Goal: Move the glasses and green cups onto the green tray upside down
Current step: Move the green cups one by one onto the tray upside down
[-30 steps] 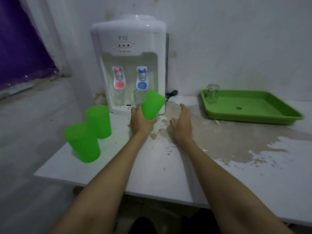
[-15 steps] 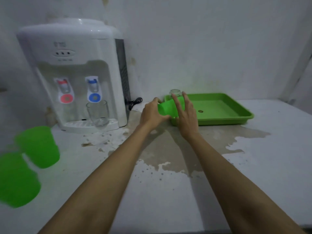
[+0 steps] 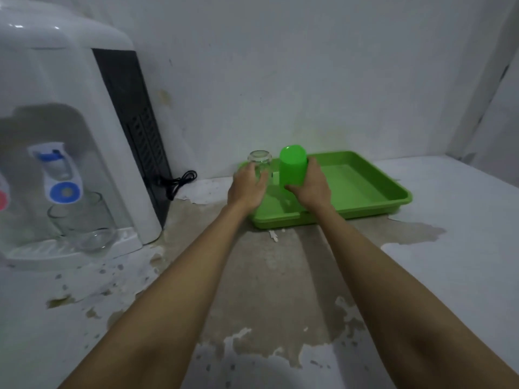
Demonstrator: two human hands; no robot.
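A green cup (image 3: 293, 165) stands upside down at the left end of the green tray (image 3: 368, 192), and my right hand (image 3: 312, 186) grips its right side and lower rim. A clear glass (image 3: 259, 162) stands upside down in the tray's far left corner. My left hand (image 3: 247, 188) is in front of that glass with fingers spread, at or against its near side, holding nothing. A second clear glass (image 3: 84, 220) stands upright on the dispenser's drip grate under the blue tap.
The white water dispenser (image 3: 73, 136) fills the left side, with its black cable (image 3: 179, 181) lying beside the tray. The white counter (image 3: 449, 276) has a worn, stained patch in the middle. A wall stands close behind the tray.
The green cup passed from my left hand to my right, got turned upside down and came down onto the tray. The view swung right; the two other green cups left the frame.
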